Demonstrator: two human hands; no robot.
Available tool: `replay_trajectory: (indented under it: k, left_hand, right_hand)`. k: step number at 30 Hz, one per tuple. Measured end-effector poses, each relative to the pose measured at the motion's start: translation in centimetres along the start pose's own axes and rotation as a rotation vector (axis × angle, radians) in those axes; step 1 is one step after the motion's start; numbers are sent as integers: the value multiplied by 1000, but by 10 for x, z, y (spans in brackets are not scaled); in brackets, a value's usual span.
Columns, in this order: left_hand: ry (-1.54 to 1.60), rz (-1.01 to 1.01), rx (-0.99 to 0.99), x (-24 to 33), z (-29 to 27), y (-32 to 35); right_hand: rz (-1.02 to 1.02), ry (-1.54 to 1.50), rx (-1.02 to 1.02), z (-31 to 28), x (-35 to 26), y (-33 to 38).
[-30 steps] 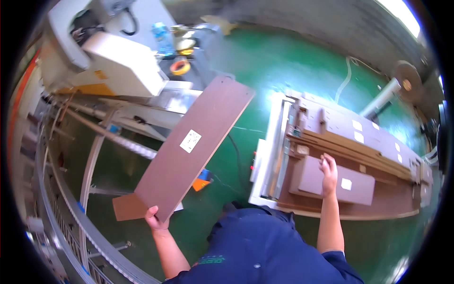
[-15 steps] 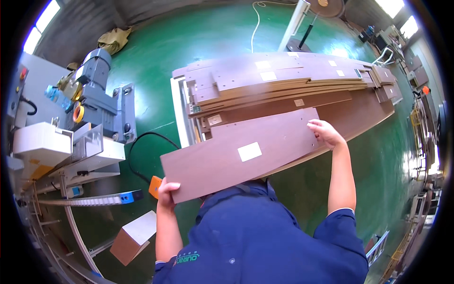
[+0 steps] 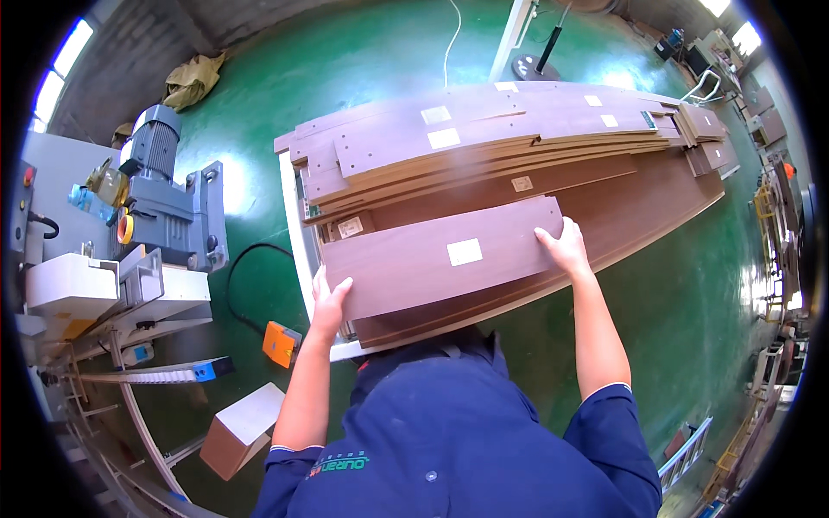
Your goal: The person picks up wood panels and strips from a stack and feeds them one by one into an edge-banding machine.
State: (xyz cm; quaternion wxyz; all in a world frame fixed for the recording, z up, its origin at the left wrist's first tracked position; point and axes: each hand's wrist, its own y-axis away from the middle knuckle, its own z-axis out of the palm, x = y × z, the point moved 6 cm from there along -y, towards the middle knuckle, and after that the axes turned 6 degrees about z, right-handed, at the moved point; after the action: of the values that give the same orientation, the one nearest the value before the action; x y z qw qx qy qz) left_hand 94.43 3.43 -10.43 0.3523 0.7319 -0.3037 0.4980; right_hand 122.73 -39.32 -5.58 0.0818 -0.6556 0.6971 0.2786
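A long brown board [image 3: 397, 268] with a white label is gripped at both ends, just in front of my body. My left hand [image 3: 326, 302] is closed on its left end, thumb on top. At the right end my right hand [image 3: 566, 250] grips the edge, thumb on the upper face and the other fingers partly hidden. Beneath the board lie larger brown panels [image 3: 622, 220]; whether it touches them I cannot tell. Beyond it rises a stack of brown boards [image 3: 389, 160], several with white labels. A white frame [image 3: 300, 233] shows under the stack's left end.
On the left stands a machine with a grey motor [image 3: 155, 142] and a roller track [image 3: 155, 375]. An orange box [image 3: 281, 343] and a brown carton-like block [image 3: 233, 440] are on the green floor. A black cable [image 3: 235, 281] curves beside the frame. A round-based stand [image 3: 535, 67] is behind the stack.
Both hands have carried the board's left end away from my body and over the panels. The board now lies flatter along the stack. My view has shifted slightly.
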Motion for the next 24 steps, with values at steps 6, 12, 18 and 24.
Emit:
replay_trajectory:
  k: [6, 12, 18, 24]
  left_hand:
    - [-23, -43, 48, -18, 22, 7]
    - [-34, 7, 107, -26, 25, 6]
    - [-205, 11, 82, -22, 24, -2]
    - [60, -213, 155, -67, -27, 56]
  right_hand:
    - [43, 43, 40, 17, 13, -1]
    - [-37, -186, 21, 20, 16, -17]
    - [-116, -384, -16, 38, 54, -36]
    - [-388, 112, 497, 23, 4, 20]
